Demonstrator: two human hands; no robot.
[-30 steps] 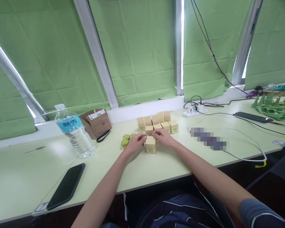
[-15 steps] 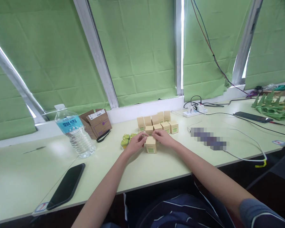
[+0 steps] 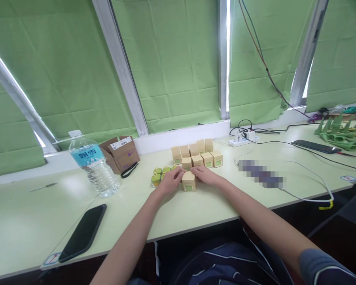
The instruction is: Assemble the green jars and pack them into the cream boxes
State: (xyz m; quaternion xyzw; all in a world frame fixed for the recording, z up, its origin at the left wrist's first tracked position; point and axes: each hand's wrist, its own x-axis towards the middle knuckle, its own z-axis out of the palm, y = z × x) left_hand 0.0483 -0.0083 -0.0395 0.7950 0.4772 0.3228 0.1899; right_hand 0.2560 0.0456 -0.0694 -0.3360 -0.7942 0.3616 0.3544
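Note:
A small kraft cardboard box (image 3: pixel 189 183) with a green label on its front stands upright on the table. My left hand (image 3: pixel 172 180) is closed at the box's left side, fingertips at its upper rear edge. From the right, my right hand (image 3: pixel 203 175) grips the box's top right edge with bent fingers. The fingertips behind the box are partly hidden. Several similar boxes with labels (image 3: pixel 207 160) stand in rows just behind. Left of my left hand sit several small clear jars with yellow-green lids (image 3: pixel 156 177), partly covered by that hand.
A large water bottle (image 3: pixel 96 166), an opened brown carton (image 3: pixel 121 155) and a black phone (image 3: pixel 83 232) are on the left. At right lie a power strip (image 3: pixel 243 139), a second phone (image 3: pixel 315 146), cables and green cone-shaped pieces (image 3: pixel 344 134). The table's front edge (image 3: pixel 195 227) runs below my forearms.
My fingers have shifted slightly on the box: the right fingers sit a little lower and the left hand has moved marginally. The box stays in nearly the same place.

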